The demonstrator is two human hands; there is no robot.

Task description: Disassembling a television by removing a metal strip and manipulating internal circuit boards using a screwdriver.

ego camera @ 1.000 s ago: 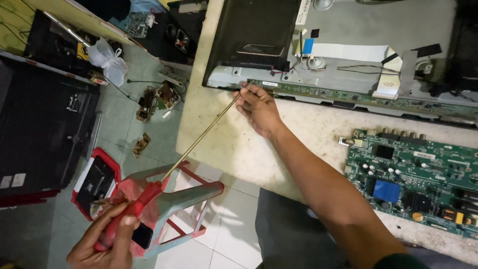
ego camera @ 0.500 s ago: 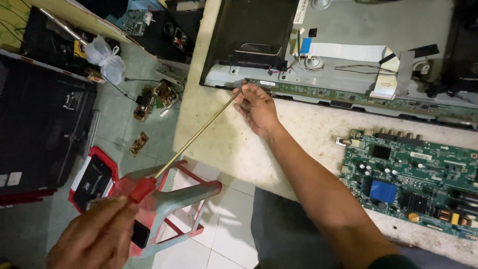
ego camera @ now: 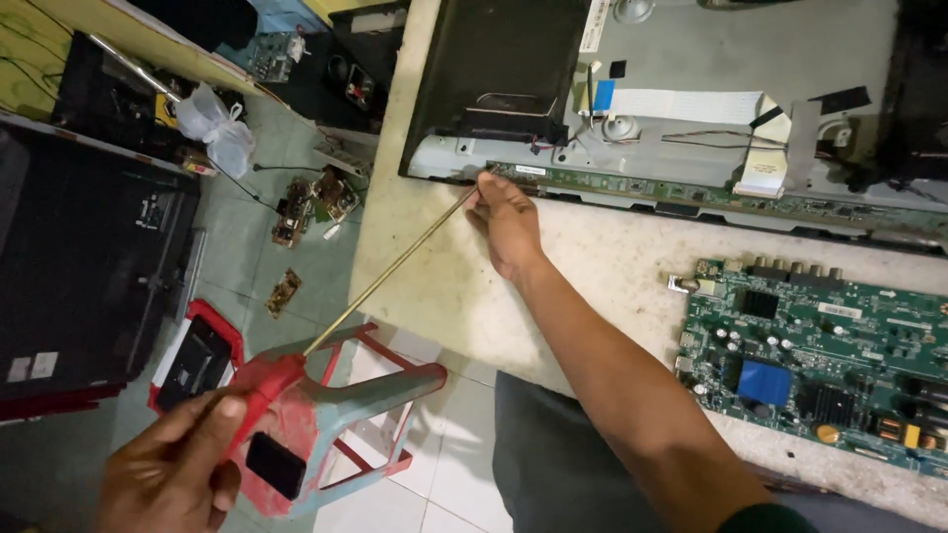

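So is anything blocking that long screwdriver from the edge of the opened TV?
Nothing visible. The screwdriver runs clear from the left hand to the TV panel edge, where the right hand steadies its tip.

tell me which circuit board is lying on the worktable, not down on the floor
The large green circuit board with the blue square part, at the right on the pale worktable. The small brownish boards lie on the tiled floor at the left.

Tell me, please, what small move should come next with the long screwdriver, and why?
Probably turn the red handle while holding the tip steady. The left hand grips the long screwdriver by its handle, and the right hand pinches the shaft's far end against the lower edge of the opened television panel, seemingly at a screw too small to make out.
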